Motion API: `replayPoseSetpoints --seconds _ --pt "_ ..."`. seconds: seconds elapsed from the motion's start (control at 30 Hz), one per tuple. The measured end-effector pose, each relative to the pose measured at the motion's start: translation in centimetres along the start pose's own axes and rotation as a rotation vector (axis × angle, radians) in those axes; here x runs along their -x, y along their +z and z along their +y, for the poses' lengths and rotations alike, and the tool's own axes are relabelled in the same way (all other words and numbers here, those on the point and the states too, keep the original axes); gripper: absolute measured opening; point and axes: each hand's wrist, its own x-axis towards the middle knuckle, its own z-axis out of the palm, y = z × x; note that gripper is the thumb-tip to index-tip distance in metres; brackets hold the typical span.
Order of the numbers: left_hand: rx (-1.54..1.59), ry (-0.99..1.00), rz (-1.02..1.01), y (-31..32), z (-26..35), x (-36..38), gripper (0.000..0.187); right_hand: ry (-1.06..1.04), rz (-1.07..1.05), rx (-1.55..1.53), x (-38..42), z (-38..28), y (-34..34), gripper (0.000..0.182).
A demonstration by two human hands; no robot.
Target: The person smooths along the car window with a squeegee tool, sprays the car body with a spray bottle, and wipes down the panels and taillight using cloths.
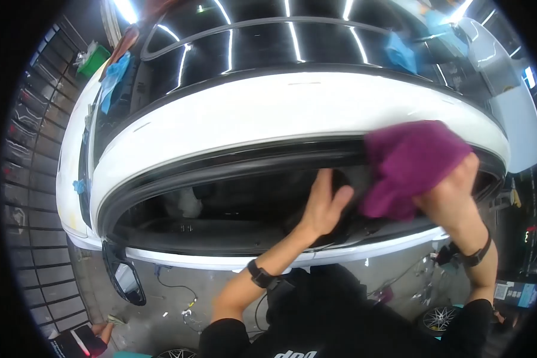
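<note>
Left hand [325, 206]: yours is spread, thumb apart, holding nothing, in front of the dark side opening [238, 209].
Right hand [452, 194]: you clutch a bunched purple cloth [413, 167].
Where the purple cloth is: across the white roof edge [268, 104] and black trim [268, 154] in view; contact, I cannot tell.

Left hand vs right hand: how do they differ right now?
Grip: the bare right hand holds a purple fabric cloth; the bare left hand shows nothing in its grip.
Pose: the left hand's thumb stands apart from its fingers; the right hand's fingers are partly hidden at the cloth.
Shared: each wears a black wrist strap.
</note>
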Motion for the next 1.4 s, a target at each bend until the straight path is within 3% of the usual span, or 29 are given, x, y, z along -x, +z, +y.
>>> replayPoseSetpoints --seconds 0.07,0.17,0.2,0.27,0.33,0.4,0.47,0.5,0.53,0.6,0.67,0.77,0.8,0.93,1.1,1.2,1.3,1.4 --pt "-0.006 0.012 0.008 -0.2 0.4 0.1 0.060 -0.071 -0.033 0.069 -4.0 -4.0 0.8 0.026" --pt "-0.052 0.083 0.010 -1.2 1.1 0.0 0.057 -0.105 -0.276 -0.063 -9.7 -9.1 1.6 0.004" --pt "-0.072 0.113 0.006 -1.0 1.3 -0.1 0.056 -0.135 -0.339 -0.135 -11.6 -10.7 2.1 0.010" --pt "-0.130 0.190 -0.001 -0.9 1.8 -0.2 0.053 -0.207 -0.196 -0.246 -14.6 -14.0 3.9 0.011" --pt "-0.229 0.339 0.029 -1.5 2.0 -0.1 0.051 -0.152 -0.267 -0.254 -15.9 -15.1 4.0 0.007" --pt "-0.442 0.536 0.048 -4.2 0.7 2.2 0.049 -0.119 -0.126 -0.195 -13.1 -13.0 3.0 0.003" --pt "-0.783 0.470 -0.053 -10.4 -2.6 6.8 0.046 0.056 -0.315 -0.021 -10.0 -10.3 0.8 0.004" --pt "-0.982 0.305 -0.131 -13.8 -4.6 9.7 0.044 0.099 -0.192 -0.059 -7.1 -6.5 1.4 0.003" --pt "-1.003 0.252 -0.069 -17.0 -5.8 11.9 0.042 0.105 -0.041 -0.180 -5.6 -4.5 1.0 0.002" --pt "-1.157 0.016 0.034 -23.5 -8.1 16.7 0.037 0.258 -0.170 -0.086 -4.4 -3.0 0.2 0.005" --pt "-1.250 -0.044 0.246 -28.0 -11.1 20.4 0.028 0.213 -0.182 -0.056 -5.1 -4.0 0.9 0.006" --pt "-1.108 -0.174 0.329 -30.8 -14.8 23.6 0.021 0.124 -0.178 -0.044 -9.4 -8.1 1.9 0.007" --pt "-1.118 0.021 0.407 -30.3 -13.8 23.1 0.015 0.065 -0.153 -0.071 -11.3 -9.9 2.3 0.007" --pt "-1.029 0.007 0.486 -29.6 -13.9 22.9 0.012 -0.077 -0.177 -0.017 -18.5 -18.3 4.7 0.009" --pt "-0.999 0.036 0.393 -30.3 -14.6 23.7 0.012 -0.125 -0.214 -0.024 -25.2 -28.0 8.7 0.005" --pt "-0.973 -0.009 0.278 -30.1 -14.5 23.4 0.013 -0.141 -0.308 0.056 -25.7 -28.7 10.1 0.004" --pt "-0.945 0.023 0.208 -30.7 -14.9 23.8 0.015 -0.150 -0.190 -0.047 -25.2 -28.3 10.5 0.010" --pt "-0.920 0.070 0.214 -30.9 -14.7 24.2 0.016 -0.137 -0.309 0.029 -25.4 -28.2 9.8 0.013"
